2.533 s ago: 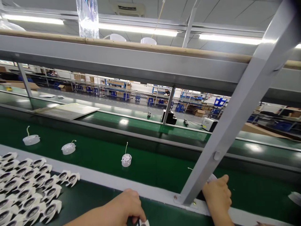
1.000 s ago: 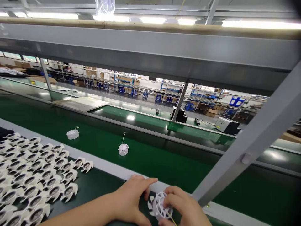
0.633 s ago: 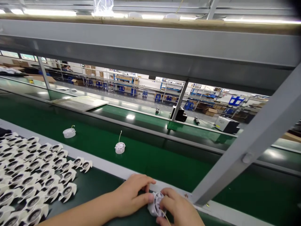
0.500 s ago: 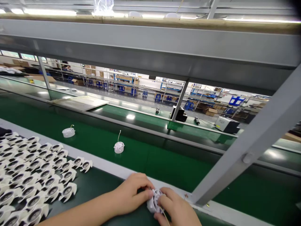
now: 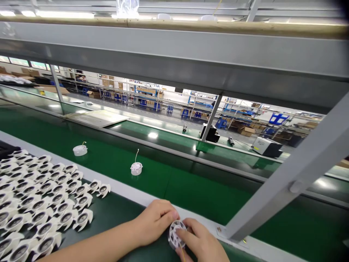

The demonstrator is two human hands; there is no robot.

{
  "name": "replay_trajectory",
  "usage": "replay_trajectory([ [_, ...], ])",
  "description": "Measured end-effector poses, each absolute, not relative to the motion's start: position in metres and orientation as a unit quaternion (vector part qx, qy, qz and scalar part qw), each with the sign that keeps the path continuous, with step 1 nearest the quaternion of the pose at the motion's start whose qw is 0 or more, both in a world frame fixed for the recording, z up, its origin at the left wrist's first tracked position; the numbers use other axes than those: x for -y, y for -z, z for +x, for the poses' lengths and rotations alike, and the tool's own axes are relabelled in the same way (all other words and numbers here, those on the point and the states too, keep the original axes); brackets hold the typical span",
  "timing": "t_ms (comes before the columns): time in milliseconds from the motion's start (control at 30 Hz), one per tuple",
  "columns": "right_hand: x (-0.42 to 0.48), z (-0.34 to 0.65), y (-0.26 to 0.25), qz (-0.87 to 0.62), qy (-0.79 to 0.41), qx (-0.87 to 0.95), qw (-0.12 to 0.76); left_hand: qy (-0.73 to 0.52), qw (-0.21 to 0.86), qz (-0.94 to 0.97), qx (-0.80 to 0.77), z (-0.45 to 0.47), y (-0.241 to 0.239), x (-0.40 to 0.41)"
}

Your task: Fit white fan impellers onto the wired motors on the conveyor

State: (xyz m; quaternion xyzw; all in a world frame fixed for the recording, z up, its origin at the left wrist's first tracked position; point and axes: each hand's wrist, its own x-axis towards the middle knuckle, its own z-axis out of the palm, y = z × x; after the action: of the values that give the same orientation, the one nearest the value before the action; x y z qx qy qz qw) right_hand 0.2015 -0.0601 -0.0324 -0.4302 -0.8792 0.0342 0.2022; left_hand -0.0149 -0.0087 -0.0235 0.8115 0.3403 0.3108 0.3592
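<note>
White plastic round part (image 5: 176,234) sits between the left hand (image 5: 154,222) and right hand (image 5: 200,243), whose fingers (image 5: 188,233) pinch it tight to keep it steady, near rows of more white parts (image 5: 46,200) on a dark green mat (image 5: 114,218).

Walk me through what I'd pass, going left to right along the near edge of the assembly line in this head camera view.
Rows of white finned plastic parts, left hand, white round slotted plastic part, right hand, grey metal brace.
</note>
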Motion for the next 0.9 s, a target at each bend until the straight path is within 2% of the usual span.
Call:
replay_trajectory([
  [267,0.062,0.193,0.039,-0.452,-0.007,0.873,0.181,-0.295,0.358,0.82,-0.335,-0.011,0.022,0.009],
  [467,0.067,0.186,0.045,-0.479,0.034,0.86,0.174,-0.281,0.315,0.831,-0.362,-0.01,0.022,0.008],
  [700,0.067,0.187,0.043,-0.508,-0.062,0.84,0.183,-0.307,0.312,0.81,-0.39,-0.006,0.03,0.013],
  [900,0.068,0.182,0.04,-0.538,-0.086,0.829,0.126,-0.286,0.298,0.819,-0.398,-0.008,0.028,0.017],
])
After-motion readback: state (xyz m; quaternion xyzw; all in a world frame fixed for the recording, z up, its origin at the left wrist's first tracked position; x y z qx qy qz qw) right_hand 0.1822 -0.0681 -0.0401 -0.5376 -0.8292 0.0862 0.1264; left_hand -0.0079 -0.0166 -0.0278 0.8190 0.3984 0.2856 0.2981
